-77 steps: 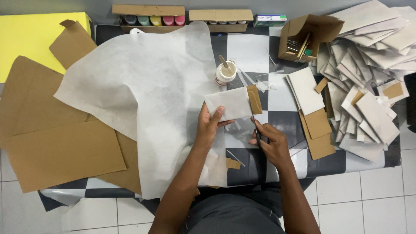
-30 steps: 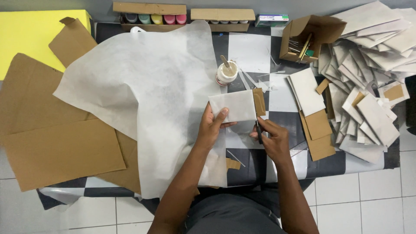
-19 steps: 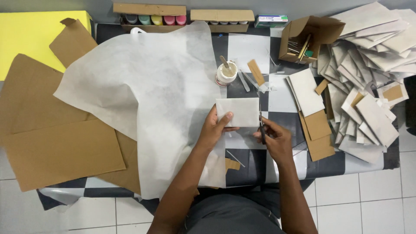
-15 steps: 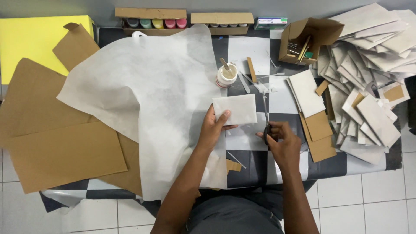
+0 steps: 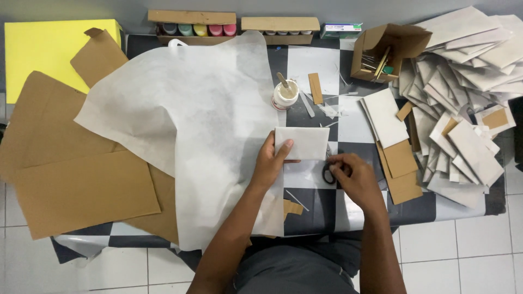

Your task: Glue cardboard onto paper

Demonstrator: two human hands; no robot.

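My left hand (image 5: pixel 271 163) grips the left edge of a small white fabric-covered rectangle (image 5: pixel 305 142), holding it flat on the checkered table (image 5: pixel 348 128) beside a large white fabric sheet (image 5: pixel 185 125). My right hand (image 5: pixel 354 175) is just below and right of the rectangle, fingers closed on black-handled scissors (image 5: pixel 328 174) whose blades are hidden. A narrow cardboard strip (image 5: pixel 315 88) lies next to a white glue pot (image 5: pixel 285 95) with a stick in it.
Big cardboard sheets (image 5: pixel 81 185) and a yellow board (image 5: pixel 43 49) fill the left side. A heap of white covered panels (image 5: pixel 468 109) and cardboard pieces (image 5: pixel 400 163) sit on the right. An open box of tools (image 5: pixel 384 51) and trays of paint pots (image 5: pixel 193 30) line the back.
The cardboard strip that sat at the rectangle's right end now lies by the glue pot. My right hand has drawn down and to the right with the scissors.
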